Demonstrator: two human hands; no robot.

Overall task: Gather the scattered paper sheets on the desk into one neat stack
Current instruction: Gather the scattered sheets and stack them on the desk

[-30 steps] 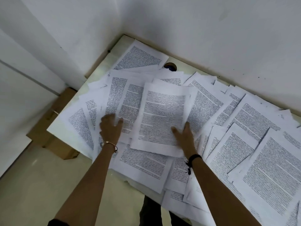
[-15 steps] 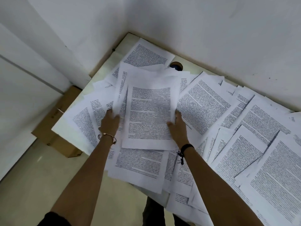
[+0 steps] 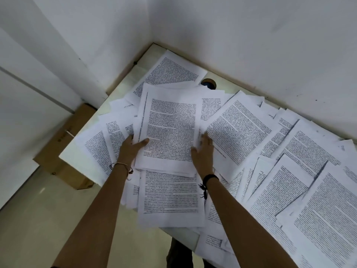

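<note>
Printed paper sheets cover the pale desk, overlapping at many angles. A small pile of sheets lies squared up in the middle, between my two hands. My left hand grips the pile's left edge, thumb on top of the page and fingers tucked under. Flat against the pile's right edge is my right hand, fingers straight. One loose sheet lies just in front of the pile, over the desk's near edge. Many more scattered sheets spread to the right.
White walls meet at the corner behind the desk. A round cable hole shows at the desk's back edge. Cardboard boxes stand on the floor left of the desk. A single sheet lies near the far corner.
Both hands have pushed inward from the sides, sliding several sheets together under the top page. My left hand went from flat on the papers to gripping the pile's edge.
</note>
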